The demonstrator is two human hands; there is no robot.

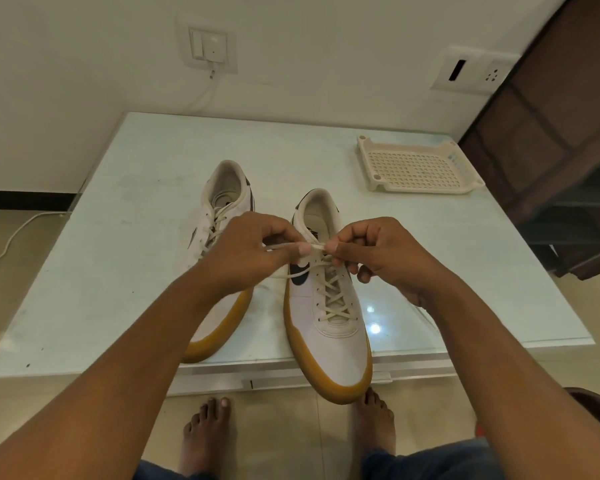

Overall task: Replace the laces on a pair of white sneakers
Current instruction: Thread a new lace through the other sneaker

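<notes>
White sneakers (329,344) side by side on a pale glass tabletop (118,237), toes toward 6 o'clock, the right-hand one overhanging the near edge. Above its tongue, left hand (246,254) and right hand (385,254) each pinching the cream lace (314,247) between curled thumb and forefinger. Perforated plastic tray (418,168) at 2 o'clock, wall switch plate (210,48) at 12, dark wooden furniture (551,116) toward 3.

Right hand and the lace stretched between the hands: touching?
Touching. The head view shows the right hand pinching the lace between thumb and forefinger; the left hand pinches it just beside.
</notes>
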